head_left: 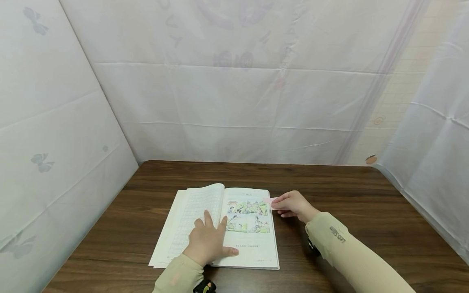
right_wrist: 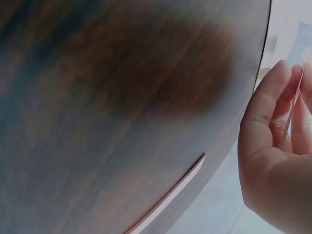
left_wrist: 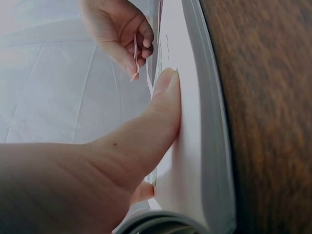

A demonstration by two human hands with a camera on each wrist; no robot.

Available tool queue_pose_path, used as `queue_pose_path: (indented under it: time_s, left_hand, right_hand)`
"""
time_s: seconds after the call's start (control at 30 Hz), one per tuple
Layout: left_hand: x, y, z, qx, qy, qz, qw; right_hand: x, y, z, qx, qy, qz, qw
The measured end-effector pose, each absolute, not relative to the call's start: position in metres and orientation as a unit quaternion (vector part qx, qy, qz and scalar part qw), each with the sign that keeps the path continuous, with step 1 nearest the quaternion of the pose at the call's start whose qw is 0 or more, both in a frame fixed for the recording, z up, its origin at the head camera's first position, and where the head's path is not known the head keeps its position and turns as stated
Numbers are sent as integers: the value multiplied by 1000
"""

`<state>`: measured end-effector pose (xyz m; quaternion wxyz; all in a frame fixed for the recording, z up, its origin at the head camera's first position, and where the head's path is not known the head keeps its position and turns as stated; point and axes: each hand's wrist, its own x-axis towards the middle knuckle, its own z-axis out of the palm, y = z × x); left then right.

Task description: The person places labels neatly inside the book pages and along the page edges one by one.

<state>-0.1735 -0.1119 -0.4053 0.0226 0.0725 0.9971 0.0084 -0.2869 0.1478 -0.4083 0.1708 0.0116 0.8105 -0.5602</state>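
An open book [head_left: 253, 252] lies on the table, its right page printed with coloured pictures and its left page ruled with a grid. Spread across the middle of the book, my left hand [head_left: 205, 241] presses the pages with straight fingers, and its thumb [left_wrist: 161, 105] rests on the right page. My right hand [head_left: 294, 205] is at the right page's upper outer edge. Between its thumb and fingers it pinches a small pink paper slip [head_left: 268, 200], which overlaps the page margin in the head view. In the right wrist view the slip [right_wrist: 293, 108] shows edge-on.
The dark wooden table [head_left: 348, 191] extends around the book. White patterned cloth [head_left: 234, 101] hangs behind it and at both sides. A thin pale pink strip [right_wrist: 168, 195] crosses the lower part of the right wrist view.
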Motion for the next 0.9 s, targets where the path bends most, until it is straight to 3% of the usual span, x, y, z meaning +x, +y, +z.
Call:
queue_pose_path:
  time_s: [0.9]
  left_hand:
    - [-173, -110, -406, 77, 997, 7, 20]
  right_hand:
    - [-292, 137, -415, 49, 809, -559, 176]
